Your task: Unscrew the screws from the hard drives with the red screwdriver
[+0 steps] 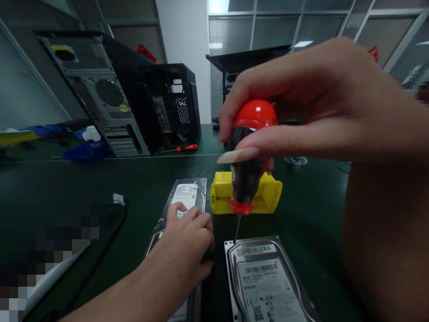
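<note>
My right hand (311,98) grips the red and black handle of a screwdriver (250,161) held upright, its thin shaft touching the top left corner of a hard drive (264,281) lying label up in front of me. My left hand (187,243) rests palm down, fingers curled, on a second hard drive (186,197) lying to the left of the first. A yellow plastic holder (271,192) sits just behind the screwdriver.
The bench has a dark green mat (67,188). Open computer cases (100,89) (174,103) (234,71) stand at the back. A small red screwdriver (184,147) lies by the middle case. Blue items (85,150) lie at left, a black cable (110,232) runs near my left arm.
</note>
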The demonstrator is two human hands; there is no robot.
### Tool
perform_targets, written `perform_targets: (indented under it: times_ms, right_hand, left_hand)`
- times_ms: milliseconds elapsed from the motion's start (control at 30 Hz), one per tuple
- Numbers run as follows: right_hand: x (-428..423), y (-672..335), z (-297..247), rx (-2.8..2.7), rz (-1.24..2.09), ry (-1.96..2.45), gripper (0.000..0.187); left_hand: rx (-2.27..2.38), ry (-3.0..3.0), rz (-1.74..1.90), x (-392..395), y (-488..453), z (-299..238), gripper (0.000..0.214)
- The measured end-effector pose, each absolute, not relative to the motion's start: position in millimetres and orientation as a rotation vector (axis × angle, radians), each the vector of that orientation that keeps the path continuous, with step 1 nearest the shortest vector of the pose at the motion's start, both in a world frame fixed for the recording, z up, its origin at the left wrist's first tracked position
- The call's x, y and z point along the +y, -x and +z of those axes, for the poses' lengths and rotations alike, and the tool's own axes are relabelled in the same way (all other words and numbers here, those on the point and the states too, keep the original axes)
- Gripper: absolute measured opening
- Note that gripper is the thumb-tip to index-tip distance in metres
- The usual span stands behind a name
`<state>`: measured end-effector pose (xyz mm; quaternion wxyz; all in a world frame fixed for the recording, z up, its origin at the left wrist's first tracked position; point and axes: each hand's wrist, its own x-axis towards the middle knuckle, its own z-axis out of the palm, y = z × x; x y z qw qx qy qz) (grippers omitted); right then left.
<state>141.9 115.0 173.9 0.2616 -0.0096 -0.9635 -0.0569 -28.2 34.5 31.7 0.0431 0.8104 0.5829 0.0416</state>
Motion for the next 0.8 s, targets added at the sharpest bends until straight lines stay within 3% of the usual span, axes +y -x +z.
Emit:
perform_targets:
  times_ms: [500,800]
  right_hand:
    - [111,-148,178,-2.590,-0.151,-0.014,0.049]
    - [112,-147,177,-2.584,-0.049,0.087,0.086]
  left_hand:
    - [1.925,-2.562,-0.123,32,13,34,0.010]
    - [1.990,-2.772,-0.078,31,9,27,0.005]
